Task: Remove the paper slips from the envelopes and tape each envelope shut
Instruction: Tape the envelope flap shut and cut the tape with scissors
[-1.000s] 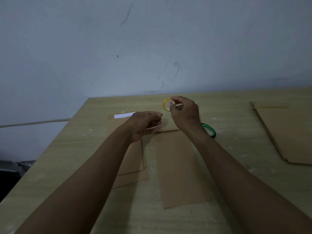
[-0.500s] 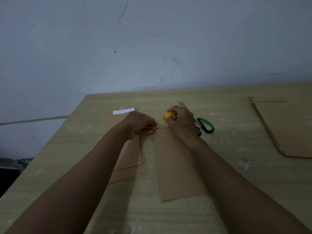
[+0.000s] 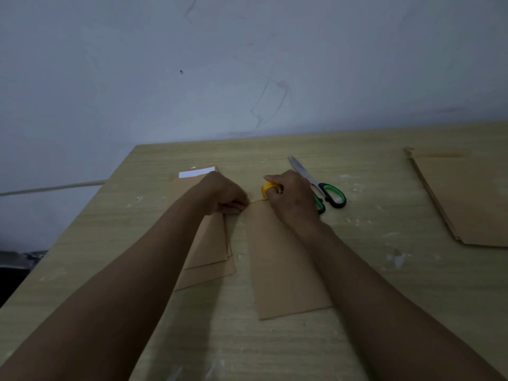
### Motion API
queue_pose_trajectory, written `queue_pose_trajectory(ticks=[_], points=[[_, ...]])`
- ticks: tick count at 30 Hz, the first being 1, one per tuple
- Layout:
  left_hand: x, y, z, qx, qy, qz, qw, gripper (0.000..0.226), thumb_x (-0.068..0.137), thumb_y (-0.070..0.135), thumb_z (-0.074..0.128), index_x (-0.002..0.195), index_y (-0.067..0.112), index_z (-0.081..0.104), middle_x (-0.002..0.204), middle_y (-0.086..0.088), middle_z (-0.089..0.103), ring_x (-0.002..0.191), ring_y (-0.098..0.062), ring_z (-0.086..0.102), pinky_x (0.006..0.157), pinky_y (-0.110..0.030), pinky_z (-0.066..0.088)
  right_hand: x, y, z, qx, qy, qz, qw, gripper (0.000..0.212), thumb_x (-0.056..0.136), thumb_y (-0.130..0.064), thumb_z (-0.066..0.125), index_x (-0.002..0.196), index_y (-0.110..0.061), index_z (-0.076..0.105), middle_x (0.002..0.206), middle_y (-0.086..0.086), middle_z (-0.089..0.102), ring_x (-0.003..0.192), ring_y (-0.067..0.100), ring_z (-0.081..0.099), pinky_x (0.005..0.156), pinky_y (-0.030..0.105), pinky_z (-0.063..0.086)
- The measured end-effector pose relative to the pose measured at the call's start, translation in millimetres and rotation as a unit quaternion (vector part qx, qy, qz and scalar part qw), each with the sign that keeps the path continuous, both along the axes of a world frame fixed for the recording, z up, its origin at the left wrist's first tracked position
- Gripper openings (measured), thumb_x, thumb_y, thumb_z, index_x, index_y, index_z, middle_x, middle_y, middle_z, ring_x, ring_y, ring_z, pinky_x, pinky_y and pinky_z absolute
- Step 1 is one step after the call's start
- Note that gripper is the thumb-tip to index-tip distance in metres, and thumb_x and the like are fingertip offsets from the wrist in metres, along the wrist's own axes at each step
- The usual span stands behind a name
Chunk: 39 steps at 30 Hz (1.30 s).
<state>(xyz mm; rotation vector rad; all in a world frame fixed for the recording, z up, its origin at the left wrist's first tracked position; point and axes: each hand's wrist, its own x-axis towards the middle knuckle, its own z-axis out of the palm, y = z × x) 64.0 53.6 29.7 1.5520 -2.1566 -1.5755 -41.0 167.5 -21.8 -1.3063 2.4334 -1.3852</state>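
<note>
A pale wood-grain table [image 3: 384, 312], matte and flecked with small white specks, carries flat brown kraft-paper envelopes in three places. One long rectangular envelope [image 3: 286, 265] lies alone in the middle, its far short edge under both hands. The left hand [image 3: 225, 196] is curled knuckles-up at that envelope's far left corner, fingertips pressed down on a strip of tape [image 3: 257, 200] (whether it pinches the strip or only presses it cannot be told). The right hand [image 3: 291, 196] grips a small yellowish tape roll [image 3: 268, 188], a narrow ring, with the fingers wrapped round it just above the same edge; the thin translucent strip runs from the roll across to the left hand. To the left, partly under the left forearm, a fanned stack of envelopes [image 3: 211, 251] shows about three overlapping layers by their offset lower edges, and a white paper slip [image 3: 196, 172], smooth and rectangular, sticks out at its far end. At the right edge of the table lies a second stack of brown envelopes [image 3: 467, 199], its sheets too closely aligned to count. One pair of scissors [image 3: 316, 185] with bright steel blades and green-and-black plastic loop handles rests just behind the right hand. A scuffed grey-white wall [image 3: 247, 64] rises behind the table.
</note>
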Motion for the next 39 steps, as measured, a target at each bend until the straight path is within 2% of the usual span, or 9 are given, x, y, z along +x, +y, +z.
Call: queue_pose_trajectory(ticks=[10, 13, 19, 25, 28, 31, 33, 35, 39], points=[[-4, -5, 4, 0.035, -0.038, -0.007, 0.999, 0.017, 0.094, 0.007, 0.062, 0.077, 0.007, 0.058, 0.075, -0.005, 0.062, 0.063, -0.009, 0.058, 0.052, -0.018, 0.054, -1, -2, -4, -0.006, 0.005, -0.008, 1.000, 0.035, 0.091, -0.009, 0.055, 0.122, -0.013, 0.070, 0.118, 0.008, 0.066, 0.111, 0.022, 0.059, 0.091, 0.027, 0.045], [-9, -2, 5, 0.025, -0.066, -0.027, 0.997, 0.028, 0.096, 0.008, 0.056, 0.069, 0.012, 0.050, 0.070, -0.001, 0.051, 0.059, -0.008, 0.049, 0.053, -0.017, 0.050, 0, -3, -5, -0.006, 0.004, -0.005, 1.000, 0.034, 0.090, -0.008, 0.055, 0.120, -0.013, 0.071, 0.116, 0.008, 0.066, 0.110, 0.021, 0.060, 0.090, 0.027, 0.045], [-13, 6, 9, -0.001, -0.109, -0.055, 0.993, 0.036, 0.095, 0.006, 0.049, 0.061, 0.016, 0.041, 0.064, 0.001, 0.041, 0.055, -0.009, 0.040, 0.042, -0.011, 0.044, -1, -2, -5, 0.001, 0.008, -0.003, 1.000, 0.035, 0.090, -0.008, 0.054, 0.120, -0.013, 0.071, 0.116, 0.009, 0.066, 0.108, 0.022, 0.060, 0.090, 0.029, 0.047], [-14, 3, 6, -0.024, -0.095, -0.031, 0.995, 0.030, 0.088, 0.002, 0.059, 0.064, 0.015, 0.046, 0.056, 0.000, 0.048, 0.050, -0.009, 0.048, 0.043, -0.016, 0.049, 0, -2, -5, 0.005, 0.008, -0.005, 1.000, 0.035, 0.089, -0.009, 0.055, 0.120, -0.013, 0.071, 0.116, 0.008, 0.066, 0.108, 0.022, 0.061, 0.089, 0.029, 0.047], [-11, 5, 5, -0.032, -0.075, -0.006, 0.997, 0.024, 0.086, 0.001, 0.066, 0.075, 0.012, 0.048, 0.061, -0.004, 0.049, 0.051, -0.011, 0.046, 0.047, -0.021, 0.052, 1, -1, -5, 0.004, 0.009, -0.006, 1.000, 0.035, 0.089, -0.008, 0.055, 0.119, -0.013, 0.071, 0.116, 0.009, 0.066, 0.108, 0.022, 0.061, 0.088, 0.027, 0.046], [-4, 5, 2, -0.143, -0.085, -0.011, 0.986, 0.021, 0.073, 0.009, 0.081, 0.083, 0.007, 0.063, 0.065, -0.009, 0.060, 0.054, -0.019, 0.057, 0.052, -0.029, 0.055, 1, -1, -4, 0.007, 0.013, -0.006, 1.000, 0.035, 0.089, -0.008, 0.055, 0.120, -0.013, 0.071, 0.117, 0.008, 0.066, 0.109, 0.022, 0.061, 0.087, 0.025, 0.045], [3, 10, -5, -0.267, -0.066, -0.030, 0.961, 0.020, 0.069, 0.016, 0.084, 0.078, 0.014, 0.067, 0.084, -0.010, 0.070, 0.079, -0.025, 0.067, 0.071, -0.034, 0.057, 0, -1, -4, 0.006, 0.016, -0.009, 1.000, 0.036, 0.089, -0.008, 0.054, 0.121, -0.014, 0.071, 0.118, 0.008, 0.066, 0.109, 0.022, 0.060, 0.087, 0.025, 0.045], [12, 23, -16, -0.366, -0.029, -0.051, 0.929, 0.016, 0.074, 0.012, 0.077, 0.076, 0.022, 0.064, 0.096, -0.007, 0.067, 0.095, -0.027, 0.063, 0.077, -0.033, 0.051, 1, -1, -4, 0.010, 0.018, -0.013, 1.000, 0.036, 0.089, -0.008, 0.054, 0.121, -0.014, 0.070, 0.119, 0.008, 0.066, 0.110, 0.022, 0.060, 0.089, 0.024, 0.044], [27, 42, -35, -0.489, 0.005, -0.119, 0.864, 0.032, 0.078, -0.002, 0.064, 0.103, 0.014, 0.076, 0.106, -0.009, 0.065, 0.104, -0.030, 0.058, 0.077, -0.037, 0.046, 3, -1, -3, 0.011, 0.023, -0.006, 1.000, 0.036, 0.090, -0.008, 0.054, 0.122, -0.012, 0.070, 0.120, 0.010, 0.065, 0.111, 0.023, 0.060, 0.091, 0.024, 0.044]])
